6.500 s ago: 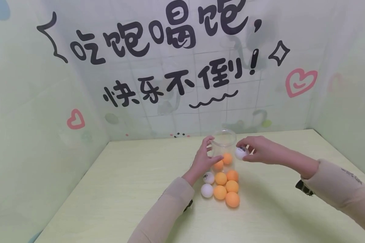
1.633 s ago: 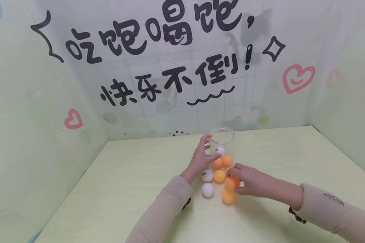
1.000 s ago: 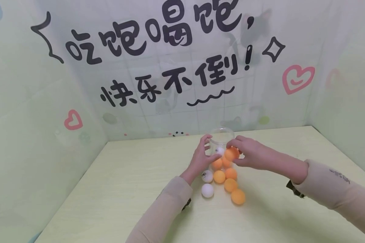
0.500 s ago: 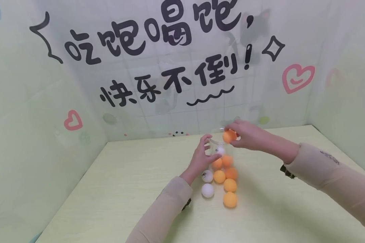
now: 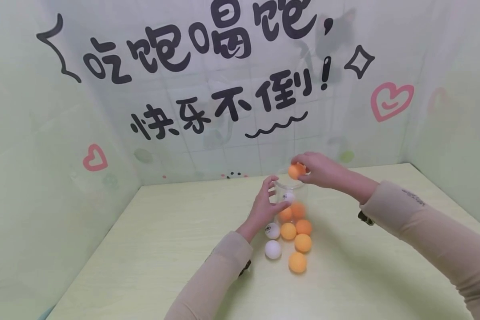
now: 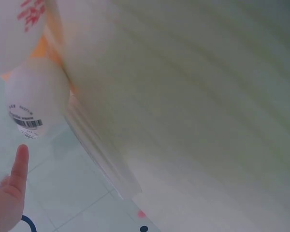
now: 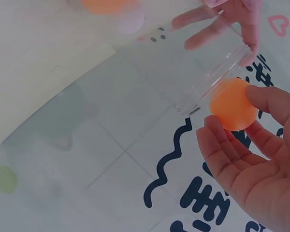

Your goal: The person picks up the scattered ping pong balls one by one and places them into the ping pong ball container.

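In the head view my left hand holds the side of a clear cylindrical plastic container, thumb toward me and fingers round its left side near the rim. Inside lie a white ping-pong ball and two orange ones, seen through the wall. My right hand pinches an orange ping-pong ball over the container's open mouth. From the right wrist view, that orange ball sits between thumb and fingertips, right at the clear rim. The left wrist view shows one left finger near printed white balls.
In front of the container, several loose balls rest on the pale wooden table: two white, the nearer one plain, and several orange, the nearest toward me. A printed curtain stands behind the table.
My right hand has taken an orange ball from the table and raised it over the container's mouth. The white ball it held earlier is now inside. The nearest orange ball rolled right, then back left.
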The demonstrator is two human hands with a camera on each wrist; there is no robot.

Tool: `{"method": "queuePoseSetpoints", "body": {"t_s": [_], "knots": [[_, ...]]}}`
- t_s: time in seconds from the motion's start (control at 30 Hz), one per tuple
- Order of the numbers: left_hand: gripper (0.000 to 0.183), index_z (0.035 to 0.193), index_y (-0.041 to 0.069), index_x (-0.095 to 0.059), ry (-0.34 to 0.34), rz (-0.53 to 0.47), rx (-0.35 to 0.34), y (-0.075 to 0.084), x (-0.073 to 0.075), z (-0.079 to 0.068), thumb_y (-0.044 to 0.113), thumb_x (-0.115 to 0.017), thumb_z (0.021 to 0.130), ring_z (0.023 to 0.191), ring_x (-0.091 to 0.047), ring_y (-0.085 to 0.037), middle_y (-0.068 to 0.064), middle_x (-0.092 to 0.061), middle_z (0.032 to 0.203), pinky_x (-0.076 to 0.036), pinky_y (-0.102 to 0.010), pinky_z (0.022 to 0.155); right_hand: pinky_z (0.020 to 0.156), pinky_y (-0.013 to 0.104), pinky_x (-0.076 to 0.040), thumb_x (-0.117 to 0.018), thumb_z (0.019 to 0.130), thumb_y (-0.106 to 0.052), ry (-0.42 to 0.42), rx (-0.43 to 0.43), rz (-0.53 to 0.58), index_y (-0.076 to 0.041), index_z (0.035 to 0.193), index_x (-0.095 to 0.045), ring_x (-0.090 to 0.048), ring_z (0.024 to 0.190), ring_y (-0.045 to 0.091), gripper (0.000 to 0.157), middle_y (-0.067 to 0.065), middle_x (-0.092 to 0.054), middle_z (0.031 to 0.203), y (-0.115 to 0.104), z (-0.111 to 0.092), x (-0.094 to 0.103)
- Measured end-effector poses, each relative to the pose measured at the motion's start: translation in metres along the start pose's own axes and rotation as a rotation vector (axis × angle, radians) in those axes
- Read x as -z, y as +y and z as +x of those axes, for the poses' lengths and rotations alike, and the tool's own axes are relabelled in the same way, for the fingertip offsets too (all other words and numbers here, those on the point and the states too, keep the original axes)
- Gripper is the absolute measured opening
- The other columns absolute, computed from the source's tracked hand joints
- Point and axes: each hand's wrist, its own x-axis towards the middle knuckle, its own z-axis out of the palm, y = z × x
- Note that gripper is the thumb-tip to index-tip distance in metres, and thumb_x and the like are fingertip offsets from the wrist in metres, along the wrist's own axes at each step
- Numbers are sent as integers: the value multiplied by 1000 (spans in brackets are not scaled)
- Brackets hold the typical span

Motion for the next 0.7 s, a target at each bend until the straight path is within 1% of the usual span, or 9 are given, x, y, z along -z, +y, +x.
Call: {"method": "queuePoseSetpoints", "body": {"t_s": [0.13, 0.33, 0.5, 0.6, 0.7], "knots": [[69, 133, 22, -31, 3, 8, 6, 0, 0, 0, 16, -72, 78, 122, -44, -34, -16, -35, 140, -51, -39, 84, 76, 41, -51, -65, 78, 0, -2, 10, -20, 6, 107, -58, -57, 88, 31, 31, 20, -61, 102, 5, 2, -4], [70, 133, 22, -31, 7, 18, 4, 1, 0, 0, 15, -73, 78, 122, -45, -33, -16, -36, 140, -51, -37, 84, 76, 41, -50, -63, 78, 2, -15, 5, -33, 5, 108, -59, -58, 85, 31, 30, 19, -61, 104, 8, 2, -5], [69, 133, 22, -31, 8, 11, 7, 2, 1, -1, 18, -73, 78, 121, -45, -34, -16, -36, 140, -51, -39, 84, 77, 42, -50, -61, 78, 4, -3, 8, -30, 6, 108, -59, -59, 85, 33, 30, 20, -60, 104, 10, 0, -5], [70, 134, 23, -30, 4, -1, 14, 1, 0, -1, 19, -73, 78, 122, -44, -34, -15, -35, 140, -50, -40, 85, 76, 42, -51, -61, 79, 3, -6, -7, -24, 5, 109, -59, -59, 85, 32, 30, 21, -60, 105, 11, -2, -5], [71, 135, 23, -30, 0, -8, 17, 1, 0, 0, 19, -73, 78, 123, -43, -35, -15, -35, 141, -49, -42, 86, 76, 43, -51, -57, 78, 7, 6, -8, -10, 6, 108, -58, -58, 87, 33, 30, 22, -60, 103, 13, -4, -6]]}}
